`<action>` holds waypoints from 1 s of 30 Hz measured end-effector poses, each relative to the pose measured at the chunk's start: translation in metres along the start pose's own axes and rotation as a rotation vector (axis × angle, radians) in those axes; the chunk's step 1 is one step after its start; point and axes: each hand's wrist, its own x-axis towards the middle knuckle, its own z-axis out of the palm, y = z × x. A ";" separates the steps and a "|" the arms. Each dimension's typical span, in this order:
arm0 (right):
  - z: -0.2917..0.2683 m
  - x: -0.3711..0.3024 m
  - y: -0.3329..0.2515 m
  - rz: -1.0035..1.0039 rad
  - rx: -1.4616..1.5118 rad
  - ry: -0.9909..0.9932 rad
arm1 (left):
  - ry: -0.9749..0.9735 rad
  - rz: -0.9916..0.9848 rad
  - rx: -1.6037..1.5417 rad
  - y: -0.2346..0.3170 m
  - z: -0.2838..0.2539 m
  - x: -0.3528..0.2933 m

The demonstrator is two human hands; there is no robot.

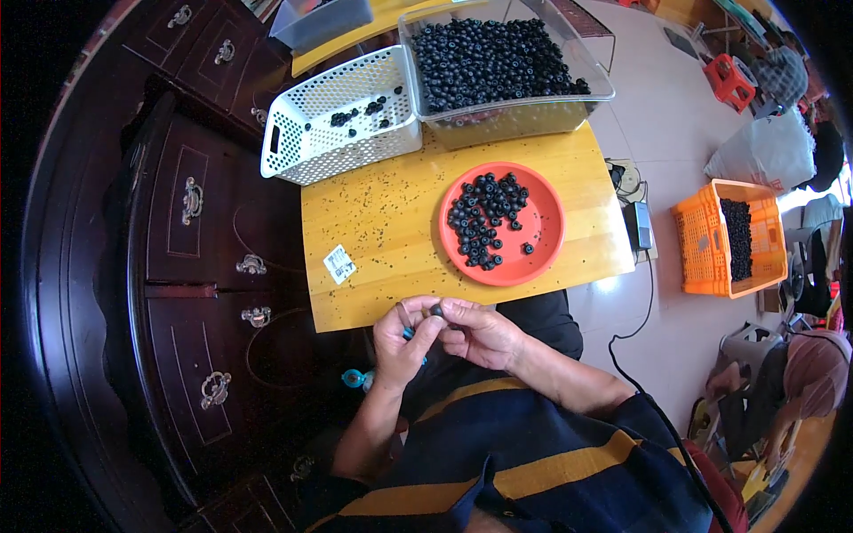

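Observation:
At the table's near edge my two hands meet around a small black round part point(436, 311). My left hand point(400, 346) pinches it between thumb and fingers. My right hand point(487, 336) is closed, with its thumb and fingertips at the same part. A bit of teal point(408, 333) shows at my left palm; I cannot make out what it belongs to. Beyond my hands a red-orange round dish point(544, 244) holds many small black ring-shaped parts point(484, 213), heaped toward its left side.
Black crumbs litter the yellow table point(373, 298) around a white printed slip point(339, 264). At its far side stand a white perforated basket point(342, 147) and a clear bin point(506, 111) of black parts. Dark drawers point(213, 213) flank the left; an orange crate point(711, 266) stands right.

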 end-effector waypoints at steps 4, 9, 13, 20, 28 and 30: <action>-0.001 -0.001 -0.003 -0.020 -0.060 -0.004 | -0.012 0.083 0.170 0.000 0.000 0.002; 0.000 -0.004 -0.003 -0.043 -0.090 -0.020 | 0.006 -0.023 0.037 -0.001 0.001 0.003; -0.004 -0.005 -0.003 -0.028 -0.047 -0.021 | 0.019 -0.090 -0.049 0.000 0.003 0.007; -0.007 -0.005 -0.012 -0.014 0.014 -0.004 | -0.100 0.206 0.530 0.004 -0.011 0.019; -0.002 -0.007 -0.015 -0.026 -0.084 0.064 | -0.170 0.265 0.802 0.017 -0.001 0.025; 0.000 -0.007 -0.016 -0.044 -0.125 0.126 | -0.152 0.320 0.884 0.014 -0.001 0.025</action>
